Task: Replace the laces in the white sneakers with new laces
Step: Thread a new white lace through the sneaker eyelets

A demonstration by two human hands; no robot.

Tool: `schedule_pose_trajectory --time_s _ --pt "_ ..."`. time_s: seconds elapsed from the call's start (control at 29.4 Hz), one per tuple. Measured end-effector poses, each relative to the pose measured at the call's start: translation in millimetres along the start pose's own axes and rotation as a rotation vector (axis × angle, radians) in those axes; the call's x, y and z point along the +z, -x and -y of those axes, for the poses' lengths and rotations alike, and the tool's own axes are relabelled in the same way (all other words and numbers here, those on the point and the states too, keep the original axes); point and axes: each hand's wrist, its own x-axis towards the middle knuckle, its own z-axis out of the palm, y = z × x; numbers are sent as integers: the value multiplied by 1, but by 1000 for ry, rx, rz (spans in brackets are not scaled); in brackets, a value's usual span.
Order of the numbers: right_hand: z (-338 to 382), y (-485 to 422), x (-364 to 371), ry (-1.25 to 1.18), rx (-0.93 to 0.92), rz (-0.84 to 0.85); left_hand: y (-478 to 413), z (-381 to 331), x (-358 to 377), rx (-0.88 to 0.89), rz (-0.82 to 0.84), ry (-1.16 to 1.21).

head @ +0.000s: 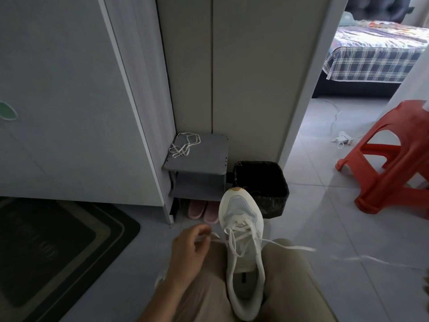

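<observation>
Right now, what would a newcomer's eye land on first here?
The white sneaker lies on the person's lap at bottom centre, toe pointing away. The left hand pinches one end of its lace beside the shoe, the other end stretching to the right edge. A red stool stands at right; loose laces lie on the grey shelf behind.

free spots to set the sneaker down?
Shelf top right of the loose laces is bare. Open tiles between bin and red stool. Narrow floor strip between mat and left hand. Crowded: slippers under the shelf; taut lace crosses right.
</observation>
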Motion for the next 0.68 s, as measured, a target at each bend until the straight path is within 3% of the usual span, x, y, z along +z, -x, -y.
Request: schedule_pose_trajectory --time_s 0.03,0.07,0.14,0.2,0.27,0.37,0.48,0.58,0.68 --pt "3 -1 -2 56 54 4 0 -4 4 8 55 18" --pt "11 8 7 50 -12 -3 -1 -7 7 19 104 32" --pt "73 72 24 70 -301 58 -2 -13 13 49 166 46" --pt "135 134 42 66 -669 330 -3 -18 14 44 209 76" --pt "148 158 61 167 -851 660 -6 -19 14 28 217 101" --pt "158 169 68 160 -789 772 -10 -17 13 8 214 107" --pt "155 158 57 148 -747 702 -9 -14 12 -47 212 175" --pt "144 125 27 42 -518 552 -8 -13 10 -86 221 235" --pt "130 104 16 201 -470 504 -7 -14 11 -92 231 245"
